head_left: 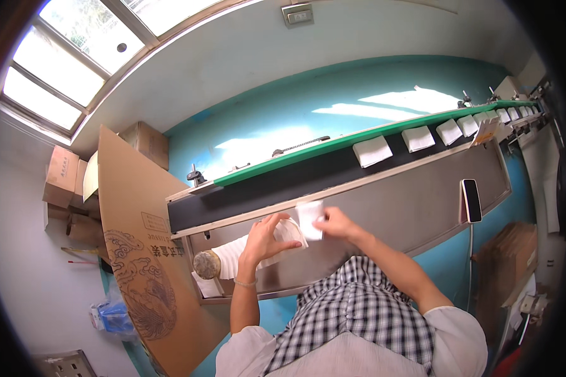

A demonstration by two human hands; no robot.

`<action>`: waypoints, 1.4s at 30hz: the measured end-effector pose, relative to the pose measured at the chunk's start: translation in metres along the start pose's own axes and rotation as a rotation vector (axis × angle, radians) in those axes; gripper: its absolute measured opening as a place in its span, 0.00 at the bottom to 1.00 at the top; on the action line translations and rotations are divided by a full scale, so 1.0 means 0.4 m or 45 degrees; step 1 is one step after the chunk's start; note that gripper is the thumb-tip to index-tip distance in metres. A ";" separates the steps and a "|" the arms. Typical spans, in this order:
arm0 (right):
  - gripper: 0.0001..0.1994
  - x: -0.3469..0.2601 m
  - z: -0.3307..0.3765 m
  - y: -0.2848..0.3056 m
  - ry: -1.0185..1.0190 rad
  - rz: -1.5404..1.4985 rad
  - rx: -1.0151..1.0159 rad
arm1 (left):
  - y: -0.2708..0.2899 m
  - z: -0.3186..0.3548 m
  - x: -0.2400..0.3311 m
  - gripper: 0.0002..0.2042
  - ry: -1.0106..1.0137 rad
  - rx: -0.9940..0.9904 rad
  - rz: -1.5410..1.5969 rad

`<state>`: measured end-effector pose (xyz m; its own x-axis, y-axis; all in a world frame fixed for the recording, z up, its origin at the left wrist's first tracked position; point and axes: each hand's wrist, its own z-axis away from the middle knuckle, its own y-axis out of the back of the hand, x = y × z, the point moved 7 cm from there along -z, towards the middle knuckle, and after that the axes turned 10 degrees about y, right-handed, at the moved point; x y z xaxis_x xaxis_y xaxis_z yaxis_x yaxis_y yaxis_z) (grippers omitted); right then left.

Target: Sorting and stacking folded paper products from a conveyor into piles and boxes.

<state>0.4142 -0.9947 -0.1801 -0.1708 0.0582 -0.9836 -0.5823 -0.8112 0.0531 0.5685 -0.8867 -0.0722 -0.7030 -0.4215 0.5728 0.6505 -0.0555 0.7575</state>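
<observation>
My right hand is closed on a small white folded paper packet, apparently tissues, pinched at its right edge and slightly blurred. Just left of it, my left hand curves over the right end of a row of white folded tissues, its fingers on the far side and thumb on the near side. The row lies on the brown metal table. A round, speckled brownish cylinder stands against the row's left end. Its material I cannot make out.
Behind the table runs a black conveyor belt with a green rail, carrying several white folded stacks to the right. A phone stands at the table's right. A large cardboard sheet rises at the left, near cardboard boxes.
</observation>
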 end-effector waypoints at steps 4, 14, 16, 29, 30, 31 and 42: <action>0.17 0.011 -0.070 0.133 -0.142 -0.813 0.633 | 0.004 -0.007 0.014 0.36 -0.027 0.023 0.027; 0.22 -0.136 0.022 -0.121 0.342 0.382 0.174 | 0.012 0.007 -0.020 0.41 -0.114 0.015 0.003; 0.21 -0.036 0.011 -0.096 -0.070 0.248 0.037 | 0.014 0.006 -0.027 0.40 -0.093 -0.008 0.066; 0.24 -0.078 0.018 -0.153 0.182 0.155 0.192 | 0.031 0.020 -0.055 0.41 -0.113 0.046 0.011; 0.24 -0.129 0.030 -0.179 0.194 0.299 0.162 | 0.042 0.028 -0.057 0.41 -0.123 0.038 0.005; 0.24 -0.121 0.027 -0.184 0.187 0.306 0.147 | 0.046 0.033 -0.061 0.41 -0.133 0.029 -0.001; 0.16 -0.019 -0.047 -0.019 -0.040 -0.535 0.601 | 0.044 0.025 -0.079 0.33 -0.071 0.082 0.040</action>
<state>0.4348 -1.0001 -0.1763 0.1296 0.3392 -0.9317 -0.8914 -0.3718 -0.2593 0.5991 -0.8653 -0.0738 -0.6984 -0.3712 0.6119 0.6541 0.0159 0.7563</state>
